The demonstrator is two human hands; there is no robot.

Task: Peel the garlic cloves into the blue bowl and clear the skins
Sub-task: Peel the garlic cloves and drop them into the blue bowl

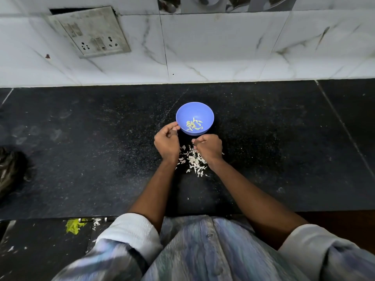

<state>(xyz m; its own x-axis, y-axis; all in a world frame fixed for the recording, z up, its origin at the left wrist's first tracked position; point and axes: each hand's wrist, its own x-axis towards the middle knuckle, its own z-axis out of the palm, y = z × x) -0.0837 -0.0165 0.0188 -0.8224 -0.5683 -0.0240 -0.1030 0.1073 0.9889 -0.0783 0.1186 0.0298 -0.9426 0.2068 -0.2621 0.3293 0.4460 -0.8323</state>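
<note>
Garlic cloves [194,125], peeled and pale yellow-green, are gathered in the bottom of the blue bowl [194,110], which is set on the black tabletop [81,149] a little above the centre of the frame. The bowl's lower left rim is touched by the left hand [166,142], its fingers curled; whether anything is pinched there cannot be told. Just below the bowl, the right hand [209,148] is held with fingers curled inward, and its contents cannot be told either. White skins [192,161] are scattered between and under the wrists. A switchboard [89,31] is seen on the tiled wall at upper left.
</note>
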